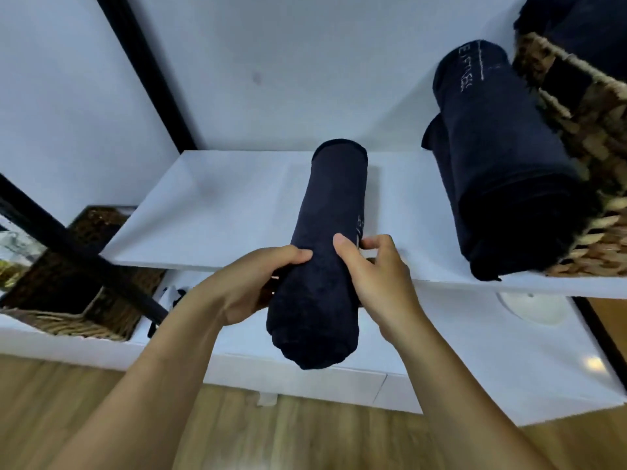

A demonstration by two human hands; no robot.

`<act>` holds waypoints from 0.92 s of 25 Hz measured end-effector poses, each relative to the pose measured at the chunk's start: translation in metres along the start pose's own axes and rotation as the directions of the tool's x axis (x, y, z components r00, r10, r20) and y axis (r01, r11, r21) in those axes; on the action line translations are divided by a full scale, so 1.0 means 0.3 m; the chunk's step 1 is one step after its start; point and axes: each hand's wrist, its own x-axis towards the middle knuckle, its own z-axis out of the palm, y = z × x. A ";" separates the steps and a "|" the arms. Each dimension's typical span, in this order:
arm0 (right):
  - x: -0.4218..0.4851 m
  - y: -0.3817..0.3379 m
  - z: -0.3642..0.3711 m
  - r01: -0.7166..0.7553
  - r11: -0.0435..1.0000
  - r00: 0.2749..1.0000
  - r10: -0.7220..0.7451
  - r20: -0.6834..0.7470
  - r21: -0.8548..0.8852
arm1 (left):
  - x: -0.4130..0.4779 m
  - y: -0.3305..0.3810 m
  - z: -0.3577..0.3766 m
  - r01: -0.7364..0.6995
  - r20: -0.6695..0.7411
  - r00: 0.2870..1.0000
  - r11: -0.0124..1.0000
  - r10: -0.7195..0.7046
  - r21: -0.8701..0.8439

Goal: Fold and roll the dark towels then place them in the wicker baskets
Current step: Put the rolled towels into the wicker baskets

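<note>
A rolled dark navy towel [325,212] lies lengthwise on the white shelf [210,212], its near end sticking out past the shelf's front edge. My left hand [247,286] grips the roll from the left and my right hand [376,276] grips it from the right, thumbs on top. A second rolled dark towel [498,164] lies at the right of the same shelf, against a wicker basket [583,130] that holds more dark cloth.
A second wicker basket [78,300] sits on the lower white surface at the left, behind a black frame bar [84,252]. A white round object [532,307] lies under the shelf at the right. Wooden floor runs below.
</note>
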 end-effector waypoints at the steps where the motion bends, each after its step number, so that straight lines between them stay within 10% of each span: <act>1: -0.020 0.016 0.022 -0.028 0.998 0.999 0.025 0.048 0.061 | -0.018 -0.026 -0.019 0.032 0.029 0.999 0.997 -0.030 -0.070; 8: -0.172 0.082 0.245 -0.149 0.964 0.940 0.069 0.334 0.219 | -0.137 -0.269 -0.192 -0.041 0.172 0.981 0.965 0.088 -0.259; 23: -0.672 0.252 1.341 -0.275 0.961 0.760 0.231 0.607 -0.023 | -0.759 -1.110 -0.990 0.007 -0.058 0.997 0.862 -0.043 -0.506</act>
